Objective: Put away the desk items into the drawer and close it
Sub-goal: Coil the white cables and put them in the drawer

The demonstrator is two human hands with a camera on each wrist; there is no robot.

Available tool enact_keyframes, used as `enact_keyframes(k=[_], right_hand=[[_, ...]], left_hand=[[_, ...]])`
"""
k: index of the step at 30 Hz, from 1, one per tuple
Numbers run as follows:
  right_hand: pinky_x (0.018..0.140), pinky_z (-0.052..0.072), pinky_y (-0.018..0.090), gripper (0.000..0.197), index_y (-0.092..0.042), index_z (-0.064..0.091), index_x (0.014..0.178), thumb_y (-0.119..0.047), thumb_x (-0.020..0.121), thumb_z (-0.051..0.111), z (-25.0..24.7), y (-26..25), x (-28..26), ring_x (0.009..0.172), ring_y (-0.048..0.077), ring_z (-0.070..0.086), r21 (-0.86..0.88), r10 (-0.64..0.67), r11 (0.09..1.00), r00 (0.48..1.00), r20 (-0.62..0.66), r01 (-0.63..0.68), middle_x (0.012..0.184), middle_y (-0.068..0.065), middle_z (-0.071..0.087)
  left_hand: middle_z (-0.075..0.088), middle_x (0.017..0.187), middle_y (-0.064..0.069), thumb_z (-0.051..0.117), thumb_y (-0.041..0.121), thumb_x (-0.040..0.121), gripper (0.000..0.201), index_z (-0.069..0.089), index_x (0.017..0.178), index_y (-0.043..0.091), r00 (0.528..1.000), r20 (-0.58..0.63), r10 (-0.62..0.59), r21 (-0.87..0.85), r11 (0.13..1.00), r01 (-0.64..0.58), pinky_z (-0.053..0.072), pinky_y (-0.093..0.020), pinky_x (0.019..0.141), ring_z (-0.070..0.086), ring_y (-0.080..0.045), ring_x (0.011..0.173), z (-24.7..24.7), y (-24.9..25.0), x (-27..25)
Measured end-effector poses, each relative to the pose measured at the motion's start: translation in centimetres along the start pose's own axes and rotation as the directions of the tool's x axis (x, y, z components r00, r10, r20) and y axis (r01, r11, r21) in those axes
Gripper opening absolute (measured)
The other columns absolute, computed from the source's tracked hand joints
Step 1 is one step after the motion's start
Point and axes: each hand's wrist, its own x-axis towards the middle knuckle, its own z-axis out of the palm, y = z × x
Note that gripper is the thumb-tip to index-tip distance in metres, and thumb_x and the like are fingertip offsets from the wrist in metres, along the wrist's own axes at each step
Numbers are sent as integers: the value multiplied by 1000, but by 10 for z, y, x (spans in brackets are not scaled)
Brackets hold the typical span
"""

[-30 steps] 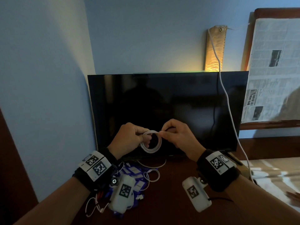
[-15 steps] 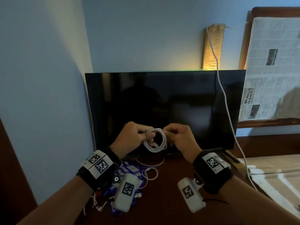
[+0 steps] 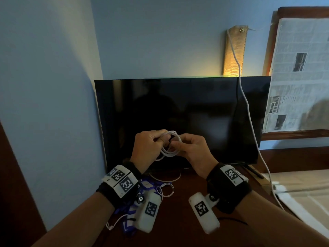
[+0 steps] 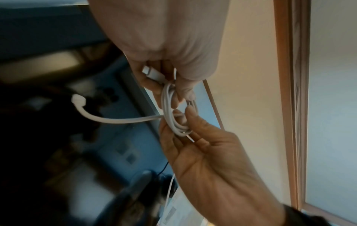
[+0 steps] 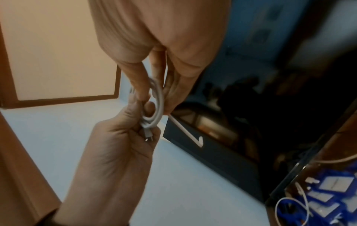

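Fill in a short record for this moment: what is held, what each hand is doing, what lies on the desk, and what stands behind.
held: white cable, wound into a small coil
left hand: grips one side of the coil
right hand: pinches the other side
desk: blue-and-white cards, thin white cord
behind: dark screen
drawer: not in view

I've got a dark, switched-off monitor [image 3: 178,120] standing at the back of the brown desk [image 3: 178,211], w/ blue walls [image 3: 53,68] behind & to the left. A long white cord [image 3: 247,104] hangs from a tan wall fixture [image 3: 235,52] glowing warm just above the screen, running down in front of the monitor's right side. Newspaper sheet [image 3: 300,73] covers a wood-framed panel at far right.
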Motion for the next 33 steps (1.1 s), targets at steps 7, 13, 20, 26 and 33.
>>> enact_keyframes(k=[7, 13, 20, 26, 33], right_hand=[[82, 54, 38, 12, 4, 68, 86, -6, 83, 63, -1, -4, -1, 82, 28, 63, 119, 54, 991, 998, 22, -56, 85, 19, 66], [77, 53, 28, 12, -2, 64, 94, -10, 90, 55, 0, -9, 1, 83, 18, 63, 191, 70, 976, 982, 178, -104, 88, 10, 65], [86, 49, 38, 23, -6, 56, 99, -4, 77, 63, -3, -13, 7, 87, 23, 60, 226, 71, 965, 964, 255, -131, 96, 16, 58], [69, 51, 24, 23, 0, 61, 108, 2, 85, 61, -8, -10, 6, 83, 17, 62, 54, -12, 999, 996, 89, 8, 93, 8, 66], [52, 41, 21, 9, -2, 64, 79, -6, 87, 65, -17, 3, 1, 59, 13, 53, -211, -11, 977, 1000, -10, 8, 66, 4, 63]], left_hand=[[70, 89, 3, 66, 18, 88, 22, 71, 110, 18, 996, 45, 78, 120, 989, -83, 48, -25, 82, 63, -13, 88, -2, -15, 3], [69, 90, 18, 68, 13, 85, 21, 69, 95, 32, 995, 84, 47, 1, 999, -47, 50, -13, 80, 66, 2, 88, -10, -9, 10], [70, 86, 14, 73, 12, 82, 17, 75, 97, 19, 988, 118, 97, 96, 989, -108, 46, -8, 77, 66, 4, 85, -18, 1, 22], [73, 84, 12, 74, 21, 82, 12, 77, 93, 21, 999, -19, 40, 142, 989, -37, 55, -31, 81, 68, -4, 81, -25, 2, 21], [70, 79, 10, 77, 22, 79, 13, 76, 92, 21, 997, -19, 79, 208, 975, -74, 55, -37, 74, 66, -8, 74, -26, 2, 14]])
